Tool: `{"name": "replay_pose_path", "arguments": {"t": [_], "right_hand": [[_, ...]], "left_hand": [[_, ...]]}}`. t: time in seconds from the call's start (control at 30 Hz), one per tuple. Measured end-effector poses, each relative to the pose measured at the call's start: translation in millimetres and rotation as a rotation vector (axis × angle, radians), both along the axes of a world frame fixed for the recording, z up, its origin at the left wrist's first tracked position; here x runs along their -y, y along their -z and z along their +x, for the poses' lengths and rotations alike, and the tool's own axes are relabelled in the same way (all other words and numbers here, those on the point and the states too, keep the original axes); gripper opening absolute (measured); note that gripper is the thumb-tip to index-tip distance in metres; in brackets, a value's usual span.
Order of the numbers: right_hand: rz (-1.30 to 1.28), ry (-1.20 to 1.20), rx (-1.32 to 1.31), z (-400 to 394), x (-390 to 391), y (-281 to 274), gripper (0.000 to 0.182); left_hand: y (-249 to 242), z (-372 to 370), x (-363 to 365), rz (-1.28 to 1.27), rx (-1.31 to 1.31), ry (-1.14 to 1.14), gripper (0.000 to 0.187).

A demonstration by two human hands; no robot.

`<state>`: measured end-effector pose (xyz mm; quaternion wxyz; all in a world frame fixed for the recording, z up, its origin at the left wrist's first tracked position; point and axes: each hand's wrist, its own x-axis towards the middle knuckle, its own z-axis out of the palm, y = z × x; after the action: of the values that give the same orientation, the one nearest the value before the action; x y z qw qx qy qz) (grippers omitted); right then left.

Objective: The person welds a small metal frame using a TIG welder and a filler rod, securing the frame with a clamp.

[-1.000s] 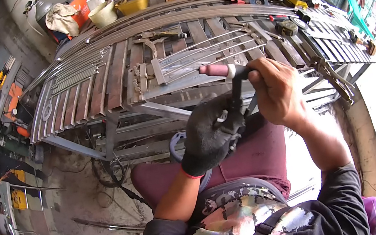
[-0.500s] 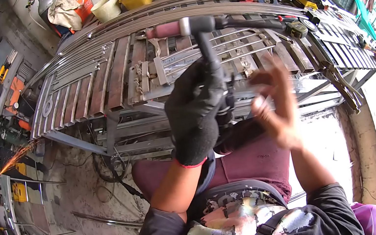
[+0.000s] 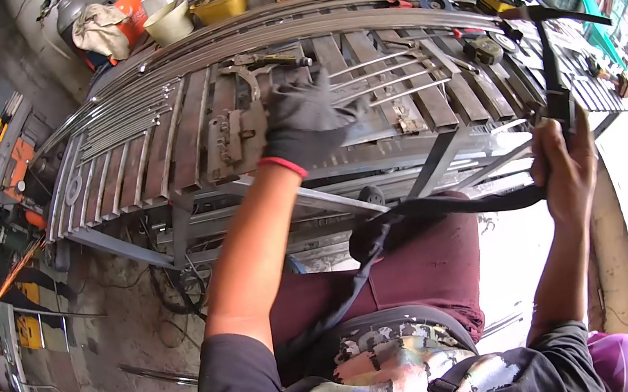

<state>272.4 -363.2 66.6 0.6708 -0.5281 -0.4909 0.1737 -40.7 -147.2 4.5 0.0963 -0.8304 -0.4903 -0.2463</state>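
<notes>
My right hand (image 3: 566, 162) is bare and closed around the lower handle of a TIG welding torch (image 3: 550, 61), raised at the bench's right end. The torch's black cable (image 3: 473, 202) runs from that hand across my lap. My left hand (image 3: 309, 118), in a dark grey glove with a red cuff, reaches over the slatted metal workbench (image 3: 150, 161). Its fingers look spread and somewhat blurred, with nothing visible in them. Close by are thin metal rods (image 3: 404, 89) and a locking clamp (image 3: 259, 68). The glove hides part of the metal pieces beneath it.
Long metal bars (image 3: 286, 28) lie along the bench's back. A tape measure (image 3: 483, 51) and a pair of long-handled clamps or similar tools sit rightward. Buckets, including a yellow basin (image 3: 220, 6), stand behind. Sparks (image 3: 19, 272) fly at far left near another person.
The torch has passed from my gloved left hand to my right hand and moved right. My left hand has moved forward over the bench and its grip has opened.
</notes>
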Motion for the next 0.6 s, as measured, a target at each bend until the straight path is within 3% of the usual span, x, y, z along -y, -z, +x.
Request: {"name": "replay_pose_path", "arguments": {"t": [0.13, 0.27, 0.37, 0.47, 0.53, 0.6], "right_hand": [[-0.128, 0.104, 0.273, 44, 2, -22, 0.060], [-0.121, 0.110, 0.515, 30, -20, -33, 0.058], [-0.180, 0.144, 0.703, 10, -43, -49, 0.063], [-0.121, 0.046, 0.870, 5, -72, -68, 0.071], [0.026, -0.075, 0.965, -4, -98, -74, 0.072], [0.146, -0.110, 1.154, -13, -124, -75, 0.072]], "left_hand": [[9, 48, 16, 0.109, -0.033, -0.203, 0.095], [21, 63, 15, 0.289, 0.078, -0.207, 0.089], [-1, 44, 29, 0.318, 0.064, 0.030, 0.069], [-49, -5, 43, 0.252, 0.254, 0.314, 0.049], [-42, -44, 19, 0.272, 0.468, 0.432, 0.053], [-37, -76, 16, 0.152, 0.505, 0.301, 0.053]]}}
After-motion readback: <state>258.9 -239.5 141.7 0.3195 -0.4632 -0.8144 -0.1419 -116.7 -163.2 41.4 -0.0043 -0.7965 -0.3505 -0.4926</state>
